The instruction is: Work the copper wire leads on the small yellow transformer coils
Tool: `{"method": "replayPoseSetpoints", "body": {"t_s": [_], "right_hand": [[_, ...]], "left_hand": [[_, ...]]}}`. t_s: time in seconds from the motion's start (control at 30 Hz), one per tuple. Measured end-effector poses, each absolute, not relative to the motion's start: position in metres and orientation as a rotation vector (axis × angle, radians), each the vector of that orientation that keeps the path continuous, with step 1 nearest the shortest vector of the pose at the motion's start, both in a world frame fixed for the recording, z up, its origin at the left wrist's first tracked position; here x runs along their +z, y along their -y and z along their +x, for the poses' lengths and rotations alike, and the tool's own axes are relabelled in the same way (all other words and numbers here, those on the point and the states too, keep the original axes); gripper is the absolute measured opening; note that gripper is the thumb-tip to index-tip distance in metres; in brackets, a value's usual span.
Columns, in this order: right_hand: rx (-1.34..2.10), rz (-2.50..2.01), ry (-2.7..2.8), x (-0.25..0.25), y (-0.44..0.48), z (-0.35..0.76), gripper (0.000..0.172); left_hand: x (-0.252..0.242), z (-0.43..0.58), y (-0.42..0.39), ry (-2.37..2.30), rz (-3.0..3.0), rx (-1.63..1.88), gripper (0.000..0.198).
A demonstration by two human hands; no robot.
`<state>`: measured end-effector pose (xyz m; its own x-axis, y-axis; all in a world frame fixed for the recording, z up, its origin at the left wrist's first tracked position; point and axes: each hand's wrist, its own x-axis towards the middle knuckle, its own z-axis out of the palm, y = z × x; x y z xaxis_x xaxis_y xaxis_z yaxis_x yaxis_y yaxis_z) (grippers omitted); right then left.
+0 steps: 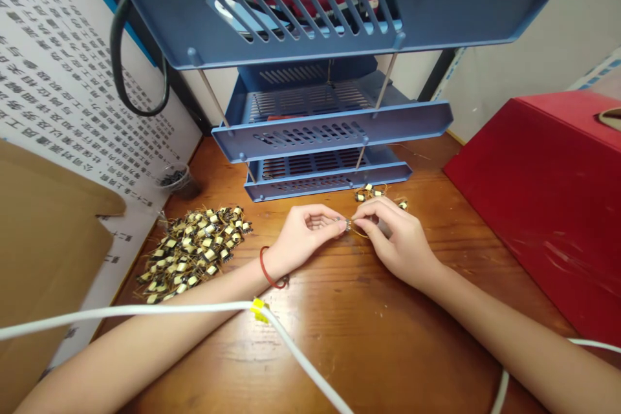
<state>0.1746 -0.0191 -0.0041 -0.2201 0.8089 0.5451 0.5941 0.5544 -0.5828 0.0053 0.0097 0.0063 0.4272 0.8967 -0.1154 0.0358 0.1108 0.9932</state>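
Both forearms reach forward over the counter [388, 349], wrists angled inward, so that the left hand [303, 236] and the right hand [398, 239] meet near the middle of the view. The two hands are close together, their fingertips [342, 225] pinching a small wire-wound transformer [348, 225] between them, with a loop of thin copper wire [359, 234] curving out below it. The right fingers seem to be on that wire, though the fingers hide most of the part, so it is hard to be sure.

Just beyond the right hand, a small cluster of transformers [371, 192] lies on the wood, near the hands but not touching them. A much larger heap of transformers [194, 252] sits to the left, well apart from the left hand, with its copper leads tangled together. A red cord bracelet [266, 268] circles the left wrist (a thin, plain loop), and a white cable [121, 312] with a yellow clip [259, 310] lies across the left forearm.

A blue tiered tray rack [169, 19] stands behind the hands, a red box [548, 207] sits at the right, and a clear cup of dark parts [174, 178] stands near the printed wall poster [63, 58], beside a cardboard sheet [43, 252]
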Motion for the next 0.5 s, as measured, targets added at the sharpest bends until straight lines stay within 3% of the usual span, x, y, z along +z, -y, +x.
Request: {"method": "replayPoseSetpoints", "body": {"t_s": [0.5], "right_hand": [[0.179,-0.976,2.112,-0.0033,0.0171,0.1761,0.016]], "left_hand": [[0.0002,0.0045,-0.0098,-0.915,1.538,0.717,0.018]]}}
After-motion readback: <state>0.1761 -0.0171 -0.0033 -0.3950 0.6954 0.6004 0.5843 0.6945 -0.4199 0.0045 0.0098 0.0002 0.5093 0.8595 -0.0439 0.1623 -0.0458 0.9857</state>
